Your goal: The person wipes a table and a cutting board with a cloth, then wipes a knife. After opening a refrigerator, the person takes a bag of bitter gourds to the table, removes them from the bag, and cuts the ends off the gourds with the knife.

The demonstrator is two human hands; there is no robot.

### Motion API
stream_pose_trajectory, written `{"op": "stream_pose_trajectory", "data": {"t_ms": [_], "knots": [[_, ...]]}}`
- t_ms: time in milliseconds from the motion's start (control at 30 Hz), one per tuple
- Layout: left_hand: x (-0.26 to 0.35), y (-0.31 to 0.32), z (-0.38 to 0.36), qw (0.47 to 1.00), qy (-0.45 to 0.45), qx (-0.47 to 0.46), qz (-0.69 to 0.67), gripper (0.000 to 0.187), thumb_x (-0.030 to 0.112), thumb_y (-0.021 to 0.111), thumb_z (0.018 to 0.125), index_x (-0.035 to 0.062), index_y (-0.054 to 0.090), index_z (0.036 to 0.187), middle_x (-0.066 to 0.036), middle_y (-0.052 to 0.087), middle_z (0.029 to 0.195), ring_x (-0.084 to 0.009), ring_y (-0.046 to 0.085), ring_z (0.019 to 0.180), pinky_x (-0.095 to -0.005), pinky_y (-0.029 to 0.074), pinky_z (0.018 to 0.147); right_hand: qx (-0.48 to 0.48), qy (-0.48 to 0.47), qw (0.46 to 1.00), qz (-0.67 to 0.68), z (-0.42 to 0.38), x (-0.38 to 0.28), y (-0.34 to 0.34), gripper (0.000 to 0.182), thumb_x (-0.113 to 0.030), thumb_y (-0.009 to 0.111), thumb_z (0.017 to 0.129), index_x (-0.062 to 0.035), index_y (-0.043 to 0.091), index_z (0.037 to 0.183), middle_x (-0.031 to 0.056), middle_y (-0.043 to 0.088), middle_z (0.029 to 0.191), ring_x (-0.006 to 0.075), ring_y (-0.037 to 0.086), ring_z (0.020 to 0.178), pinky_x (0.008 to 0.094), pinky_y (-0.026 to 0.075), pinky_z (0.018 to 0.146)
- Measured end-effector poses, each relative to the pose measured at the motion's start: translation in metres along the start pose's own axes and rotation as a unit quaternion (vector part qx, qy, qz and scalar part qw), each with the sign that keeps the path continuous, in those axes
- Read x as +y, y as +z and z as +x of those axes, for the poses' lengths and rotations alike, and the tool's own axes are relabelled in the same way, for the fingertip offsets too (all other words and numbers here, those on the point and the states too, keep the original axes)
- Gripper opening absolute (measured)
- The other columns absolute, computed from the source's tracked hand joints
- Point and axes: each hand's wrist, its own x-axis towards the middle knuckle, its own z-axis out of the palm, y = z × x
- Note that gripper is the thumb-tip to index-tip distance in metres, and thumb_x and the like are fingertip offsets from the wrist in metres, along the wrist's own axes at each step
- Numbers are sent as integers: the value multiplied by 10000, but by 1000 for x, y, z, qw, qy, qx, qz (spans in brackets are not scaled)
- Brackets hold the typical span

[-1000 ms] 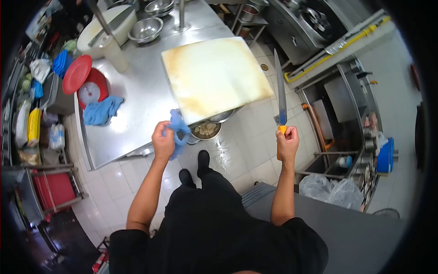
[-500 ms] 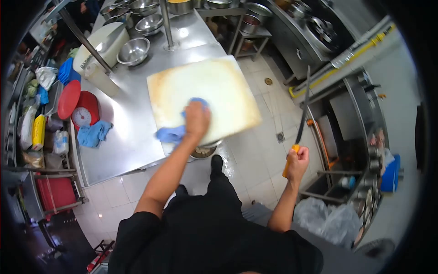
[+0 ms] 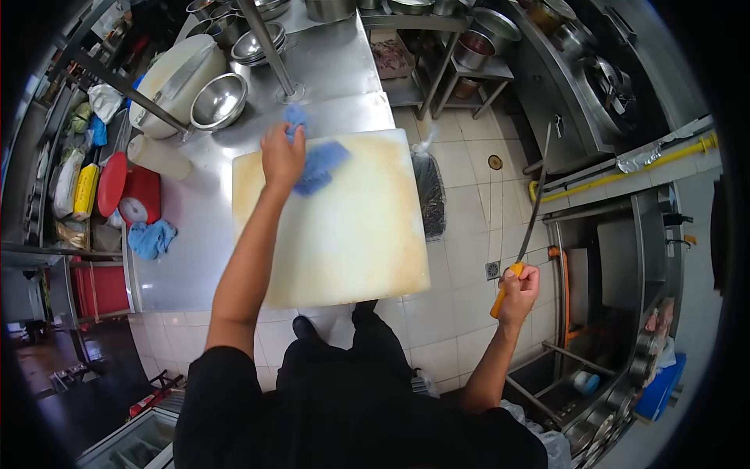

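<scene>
A blue cloth [image 3: 322,166] is gripped in my left hand [image 3: 283,156], at the far left part of a thick, pale cutting board [image 3: 344,234] with yellowed edges. Part of the cloth lies over the board and part sticks out past the fingers. Out to the right, over the floor, my right hand [image 3: 519,295] is wrapped round the yellow handle of a long, narrow knife [image 3: 534,199]. Its dark blade points up and away from me.
The board rests on a steel table [image 3: 195,270]. To the left are a red scale [image 3: 141,195], another blue cloth [image 3: 151,238], a plastic container [image 3: 160,159] and a steel bowl [image 3: 219,102]. A dark plastic-lined bin [image 3: 427,195] stands right of the board.
My left hand has moved the blue cloth away from me and leftward, from the board's near part to its far side. My right hand still holds the knife out right. The view has shifted.
</scene>
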Motion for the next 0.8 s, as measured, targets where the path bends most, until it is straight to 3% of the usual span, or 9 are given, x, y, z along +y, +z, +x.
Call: {"op": "stream_pose_trajectory", "data": {"t_ms": [167,333,400,467,533,667,733,767,800], "knots": [[6,90,56,996,-31,-16,-85,331,292,617,873,-9,608,1011,-211,618,1006,-387,555,996,-436,433,885,-8,24,1000,-19,7,0,-6,272,-15,632,839,-98,375,867,51,502,860,86,487,632,225,437,571],[27,189,77,961,168,-221,-1,389,345,609,896,4,610,1083,-169,632,1028,-316,588,996,-417,467,821,0,46,999,6,-12,9,-30,276,-14,627,848,-98,366,881,43,492,838,83,484,635,217,429,555],[72,164,75,930,-55,-272,-242,385,342,585,924,-1,611,1096,-107,639,981,-243,609,902,-387,500,767,16,59,998,6,-12,5,-28,273,-19,620,865,-97,361,892,45,507,797,83,498,626,214,433,549],[103,111,65,855,-237,-188,-420,343,306,538,954,-1,612,1088,-69,631,905,-198,602,787,-356,522,708,17,73,997,-27,-9,-4,-21,260,-51,610,888,-103,356,873,59,523,784,97,504,626,223,432,551],[89,67,65,664,-329,-185,-645,334,288,502,968,-2,604,1097,-64,636,855,-192,606,756,-340,524,699,-8,66,997,-47,4,-8,-7,262,-59,613,898,-107,360,853,64,549,745,99,524,615,226,430,540],[40,-38,36,686,-297,-93,-658,332,301,478,981,32,607,1127,-61,663,934,-167,608,757,-305,505,694,-71,67,994,-48,10,-19,39,284,-65,649,884,-105,374,825,56,565,741,88,537,608,221,432,528],[38,-94,-2,772,-332,-89,-535,356,299,520,956,-10,582,1120,-85,631,982,-195,618,834,-318,524,741,-118,56,991,1,10,-24,64,270,-63,641,883,-101,381,825,57,571,751,97,545,621,223,435,535],[34,-113,-27,771,-336,-82,-535,356,299,520,956,-10,582,1120,-85,631,982,-195,618,834,-318,524,741,-125,57,990,-1,8,-25,76,270,-63,641,883,-101,381,825,57,571,751,97,545,621,223,435,535],[28,-128,-57,854,-282,-161,-406,410,303,574,911,-25,560,1158,-125,616,1052,-235,607,915,-340,510,806,-161,53,985,5,4,-25,86,252,-55,629,882,-100,386,835,66,580,780,99,550,634,223,444,530]]}}
